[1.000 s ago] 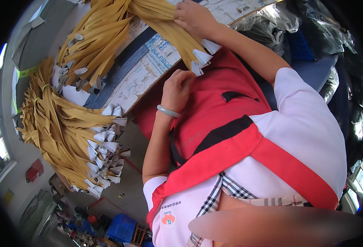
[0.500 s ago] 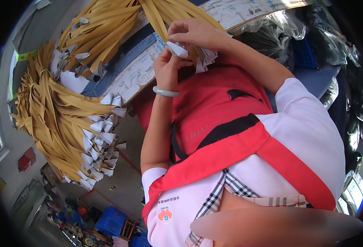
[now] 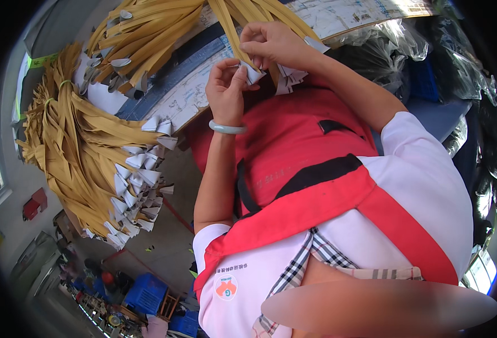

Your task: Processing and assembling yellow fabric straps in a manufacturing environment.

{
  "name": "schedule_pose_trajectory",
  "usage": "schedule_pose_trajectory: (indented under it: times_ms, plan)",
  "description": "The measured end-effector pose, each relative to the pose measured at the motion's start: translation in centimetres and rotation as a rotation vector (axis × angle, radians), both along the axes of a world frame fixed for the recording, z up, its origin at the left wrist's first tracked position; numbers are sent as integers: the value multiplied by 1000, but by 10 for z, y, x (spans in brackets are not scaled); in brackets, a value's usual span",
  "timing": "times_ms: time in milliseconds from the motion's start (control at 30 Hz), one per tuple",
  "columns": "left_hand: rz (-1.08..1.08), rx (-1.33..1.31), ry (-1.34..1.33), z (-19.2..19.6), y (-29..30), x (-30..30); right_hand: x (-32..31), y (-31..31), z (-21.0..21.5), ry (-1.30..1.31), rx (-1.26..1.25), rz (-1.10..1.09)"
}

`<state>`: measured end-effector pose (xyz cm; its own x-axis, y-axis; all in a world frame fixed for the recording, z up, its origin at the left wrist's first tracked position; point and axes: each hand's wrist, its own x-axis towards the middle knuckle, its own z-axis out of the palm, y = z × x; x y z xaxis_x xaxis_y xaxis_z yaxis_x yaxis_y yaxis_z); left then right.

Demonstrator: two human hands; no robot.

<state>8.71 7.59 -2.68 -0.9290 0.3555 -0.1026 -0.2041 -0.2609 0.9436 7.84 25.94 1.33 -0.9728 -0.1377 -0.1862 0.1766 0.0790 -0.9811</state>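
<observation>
My left hand point(image 3: 226, 90), with a pale green bangle on the wrist, pinches the white folded tab point(image 3: 254, 72) at the end of a yellow strap point(image 3: 232, 31). My right hand point(image 3: 276, 44) grips the same strap just above the tab, at the near edge of the table point(image 3: 192, 107). More white-tipped strap ends point(image 3: 290, 78) hang under my right hand. A large bundle of the same yellow straps point(image 3: 85, 152) droops over the table's left edge, and another bundle point(image 3: 147, 28) lies across the top.
Printed paper sheets point(image 3: 350, 14) cover the table. Black plastic bags point(image 3: 383, 50) pile up at the right. I wear a red apron point(image 3: 293, 146) over a white shirt. Blue crates point(image 3: 147, 293) stand on the floor at the lower left.
My left hand rose from the apron to the table edge and took the strap's white tab. My right hand drew the strap closer to my body.
</observation>
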Motion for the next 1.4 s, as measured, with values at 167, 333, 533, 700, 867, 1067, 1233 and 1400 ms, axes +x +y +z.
schedule_pose_trajectory:
  times_ms: [167, 333, 533, 700, 867, 1067, 1233, 1400]
  plan:
    - [-65, -333, 485, 0, -10, 2, -2, 4, -5, 2, -41, 18]
    - [-178, -669, 748, 26, -17, -6, 0, 4, -7, -64, -64, 11]
    - [-252, -719, 928, 26, -24, -14, -2, -2, 1, -35, -119, 81]
    - [-220, -74, 11, 48, -38, -20, 5, -6, 20, 120, -150, 307]
    - [-179, 181, 68, 30, -42, -41, -10, -14, 19, 210, -185, 365]
    - [-153, 408, -55, 18, -35, -42, -24, -15, 12, 215, -97, 402]
    - [-231, 147, 45, 36, -43, -45, -24, -2, 26, 158, -159, 407]
    - [-46, 16, 93, 48, -30, -33, -20, -13, 28, 150, -85, 231]
